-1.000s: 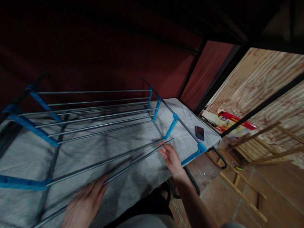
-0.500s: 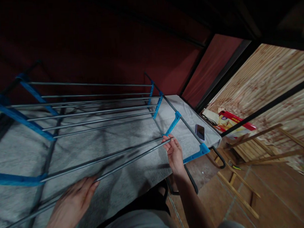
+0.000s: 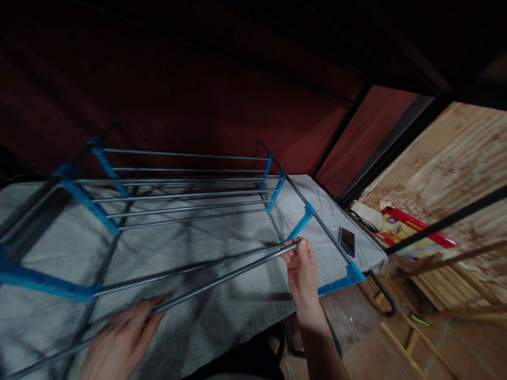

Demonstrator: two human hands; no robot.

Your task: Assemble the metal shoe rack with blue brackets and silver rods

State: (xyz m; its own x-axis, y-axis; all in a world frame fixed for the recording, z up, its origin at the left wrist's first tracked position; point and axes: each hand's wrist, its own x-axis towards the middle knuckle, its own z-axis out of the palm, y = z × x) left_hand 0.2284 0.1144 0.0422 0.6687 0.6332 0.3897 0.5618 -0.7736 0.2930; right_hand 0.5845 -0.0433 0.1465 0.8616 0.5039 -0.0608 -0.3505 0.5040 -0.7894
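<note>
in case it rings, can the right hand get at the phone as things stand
Probably yes: the phone lies uncovered close to the right hand, though that hand would have to let go of the metal rod and reach over the side bar.

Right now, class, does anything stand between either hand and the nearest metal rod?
Nothing visible does: the left hand holds the nearest metal rod, and the right hand pinches it near one end. The neighbouring rod lies beyond, not between.
</note>
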